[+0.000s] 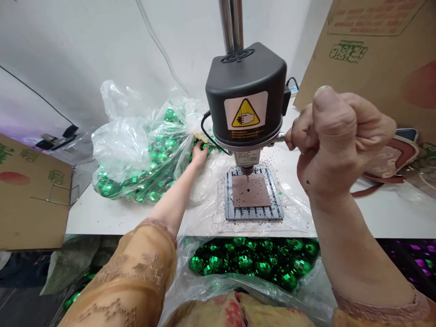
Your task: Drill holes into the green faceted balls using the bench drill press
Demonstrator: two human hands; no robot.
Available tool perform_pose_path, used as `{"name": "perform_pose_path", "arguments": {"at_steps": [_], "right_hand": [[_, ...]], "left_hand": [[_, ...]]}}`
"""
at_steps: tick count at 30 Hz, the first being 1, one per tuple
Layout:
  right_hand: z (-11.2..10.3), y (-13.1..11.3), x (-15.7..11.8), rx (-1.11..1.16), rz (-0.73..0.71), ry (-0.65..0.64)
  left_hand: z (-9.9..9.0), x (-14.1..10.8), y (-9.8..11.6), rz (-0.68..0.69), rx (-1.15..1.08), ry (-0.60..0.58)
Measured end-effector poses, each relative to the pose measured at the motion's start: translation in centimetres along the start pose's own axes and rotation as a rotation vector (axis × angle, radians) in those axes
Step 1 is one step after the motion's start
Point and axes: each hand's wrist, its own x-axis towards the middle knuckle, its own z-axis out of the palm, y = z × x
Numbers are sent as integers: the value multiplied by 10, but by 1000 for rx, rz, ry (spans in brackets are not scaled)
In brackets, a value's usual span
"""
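My left hand (199, 154) is at the mouth of a clear plastic bag (124, 143) filled with shiny green mirror balls (163, 147). Its thumb and fingers close around a green mirror ball (204, 146), partly hidden by them. My right hand (335, 136) is wrapped around the feed handle (279, 136) of a black bench drill press (245, 91); most of that handle is hidden in the fist. Below the chuck, the thin bit points down at a brown square plate (254, 193) with a small dark hole. That plate lies on the slotted metal base (277, 209).
Dark shavings are scattered around the base. Below the table's front edge, more green mirror balls (245, 262) lie in an open plastic bag. Cardboard boxes stand at left (32, 195) and right (381, 59). A pinkish bag (391, 159) sits behind my right forearm.
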Motion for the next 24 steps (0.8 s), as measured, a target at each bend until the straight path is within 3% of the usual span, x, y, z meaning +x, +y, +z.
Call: {"name": "perform_pose_path", "arguments": {"at_steps": [3, 6, 9, 12, 15, 19, 24], "right_hand": [[0, -1, -1, 25, -23, -8], [0, 0, -2, 43, -41, -12], [1, 1, -2, 47, -38, -17], [1, 4, -2, 49, -57, -15], [0, 8, -2, 35, -70, -17], [-2, 8, -3, -45, -64, -28], [-2, 5, -4, -154, -57, -37]], "left_hand": [[-8, -23, 4, -102, -128, -1], [-22, -71, 14, -151, -393, -68], [-31, -126, 26, -140, -558, -173], [-27, -162, 33, -84, -546, -268], [-10, -174, 29, -47, -473, -362], [12, -172, 21, -3, -398, -415], [20, -171, 20, 89, -298, -450]]}}
